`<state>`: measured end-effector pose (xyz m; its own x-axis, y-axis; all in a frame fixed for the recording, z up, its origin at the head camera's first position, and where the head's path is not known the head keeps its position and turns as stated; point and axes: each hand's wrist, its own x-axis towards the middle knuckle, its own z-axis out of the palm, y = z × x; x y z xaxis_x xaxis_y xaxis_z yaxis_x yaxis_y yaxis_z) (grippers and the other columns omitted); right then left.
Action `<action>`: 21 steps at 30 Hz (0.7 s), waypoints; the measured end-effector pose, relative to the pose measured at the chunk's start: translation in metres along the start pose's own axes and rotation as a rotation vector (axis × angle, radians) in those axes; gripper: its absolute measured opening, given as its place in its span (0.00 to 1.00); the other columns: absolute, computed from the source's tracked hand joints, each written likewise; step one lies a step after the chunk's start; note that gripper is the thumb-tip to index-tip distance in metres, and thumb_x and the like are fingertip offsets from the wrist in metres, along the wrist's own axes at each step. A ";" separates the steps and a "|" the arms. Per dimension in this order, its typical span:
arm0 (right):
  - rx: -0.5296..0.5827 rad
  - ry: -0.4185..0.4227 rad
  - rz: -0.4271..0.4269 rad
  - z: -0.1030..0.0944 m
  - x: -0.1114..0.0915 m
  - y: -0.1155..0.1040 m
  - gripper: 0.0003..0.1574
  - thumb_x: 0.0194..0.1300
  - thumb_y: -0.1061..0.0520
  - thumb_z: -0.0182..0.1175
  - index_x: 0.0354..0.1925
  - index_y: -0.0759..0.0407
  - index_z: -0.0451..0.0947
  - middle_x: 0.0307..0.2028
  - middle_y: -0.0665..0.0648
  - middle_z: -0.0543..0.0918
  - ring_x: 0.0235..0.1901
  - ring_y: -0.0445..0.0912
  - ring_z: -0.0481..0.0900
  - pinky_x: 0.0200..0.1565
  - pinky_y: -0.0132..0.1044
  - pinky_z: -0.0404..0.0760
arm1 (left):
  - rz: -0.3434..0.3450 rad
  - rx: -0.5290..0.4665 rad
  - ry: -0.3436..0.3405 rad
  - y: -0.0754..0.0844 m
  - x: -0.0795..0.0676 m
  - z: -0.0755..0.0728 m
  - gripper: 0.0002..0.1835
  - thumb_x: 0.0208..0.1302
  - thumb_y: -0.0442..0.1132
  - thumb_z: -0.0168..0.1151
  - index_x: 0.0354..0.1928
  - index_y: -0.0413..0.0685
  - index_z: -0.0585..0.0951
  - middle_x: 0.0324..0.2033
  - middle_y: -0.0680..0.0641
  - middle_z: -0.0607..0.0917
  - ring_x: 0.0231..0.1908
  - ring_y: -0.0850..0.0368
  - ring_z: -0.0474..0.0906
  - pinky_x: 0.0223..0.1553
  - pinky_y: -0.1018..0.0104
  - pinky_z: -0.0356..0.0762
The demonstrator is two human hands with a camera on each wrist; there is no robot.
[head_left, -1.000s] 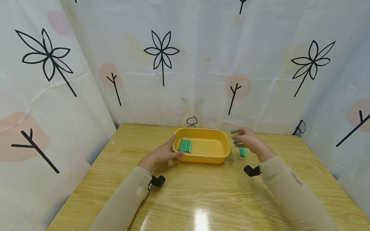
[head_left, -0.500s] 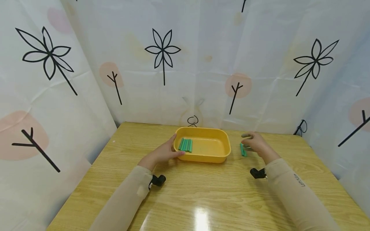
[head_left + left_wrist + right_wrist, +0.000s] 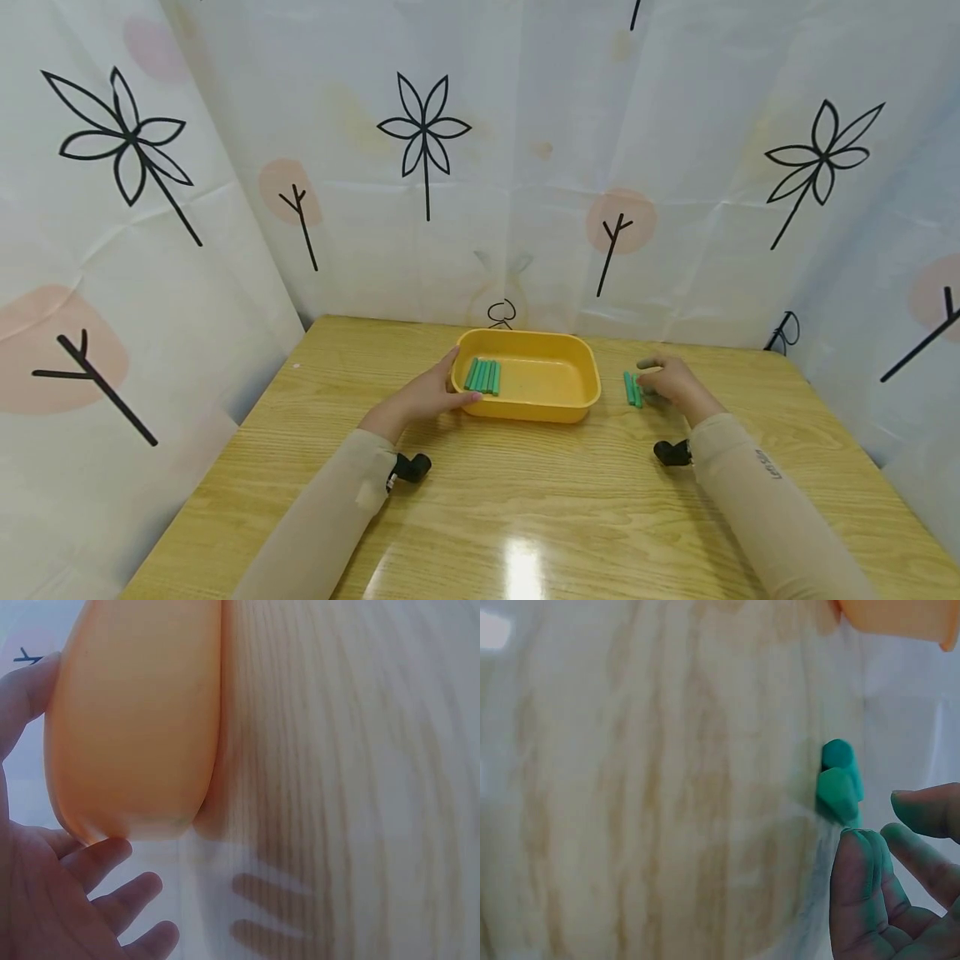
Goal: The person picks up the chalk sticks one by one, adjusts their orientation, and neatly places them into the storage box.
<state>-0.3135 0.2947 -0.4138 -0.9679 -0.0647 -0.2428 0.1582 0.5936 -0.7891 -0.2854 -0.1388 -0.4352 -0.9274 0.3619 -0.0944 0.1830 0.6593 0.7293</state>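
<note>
A shallow yellow plastic tub [image 3: 540, 412] stands on the wooden table, with several green chalk-like sticks [image 3: 482, 377] lying side by side at its left end. My left hand [image 3: 420, 397] grips that end, the thumb at the near rim and the other fingers around the far side. Right of the tub, two green sticks [image 3: 629, 389] lie close together on the table. Beside them hovers my right hand [image 3: 673, 385], thumb and fingers apart with nothing between them. In the right wrist view its fingertips [image 3: 859, 847] carry green smudges and come very near the green stick [image 3: 838, 793].
The wooden table [image 3: 480, 508] ends against a white patterned curtain [image 3: 525, 167] at the back and sides. Each sleeve has a small black wrist camera [image 3: 411, 468] strapped on. A thin black object [image 3: 780, 332] stands at the far right corner.
My right hand has moved right and down from beside the tub to the two loose sticks, which now lie slightly more apart. The left hand stays on the tub.
</note>
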 end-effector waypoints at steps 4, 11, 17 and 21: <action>-0.003 -0.024 0.019 0.001 0.004 0.005 0.34 0.75 0.62 0.53 0.71 0.76 0.56 0.44 0.64 0.75 0.34 0.47 0.76 0.39 0.38 0.81 | 0.007 -0.001 0.001 -0.002 0.002 0.001 0.63 0.58 0.70 0.64 0.81 0.53 0.37 0.78 0.40 0.52 0.71 0.43 0.61 0.70 0.44 0.57; -0.062 -0.072 0.020 0.003 0.005 0.005 0.36 0.73 0.64 0.53 0.73 0.75 0.54 0.54 0.73 0.71 0.39 0.50 0.75 0.41 0.40 0.80 | 0.006 -0.002 0.002 -0.002 0.001 0.000 0.63 0.58 0.70 0.65 0.81 0.54 0.37 0.78 0.40 0.51 0.71 0.43 0.60 0.70 0.45 0.56; -0.206 -0.081 0.021 0.004 0.003 0.001 0.37 0.70 0.64 0.53 0.72 0.74 0.57 0.60 0.78 0.67 0.37 0.51 0.75 0.39 0.40 0.78 | 0.002 0.009 0.001 -0.003 0.002 0.000 0.63 0.58 0.71 0.64 0.81 0.55 0.36 0.78 0.41 0.50 0.73 0.43 0.58 0.71 0.45 0.55; -0.289 -0.081 0.009 0.004 0.004 0.001 0.39 0.67 0.63 0.56 0.72 0.73 0.59 0.62 0.80 0.65 0.32 0.50 0.73 0.36 0.40 0.76 | 0.001 0.006 0.000 -0.003 0.002 0.000 0.63 0.58 0.71 0.65 0.81 0.54 0.37 0.78 0.41 0.50 0.73 0.42 0.57 0.71 0.45 0.55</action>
<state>-0.3160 0.2918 -0.4179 -0.9462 -0.1155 -0.3022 0.0931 0.7973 -0.5963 -0.2877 -0.1401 -0.4376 -0.9272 0.3627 -0.0933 0.1861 0.6625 0.7256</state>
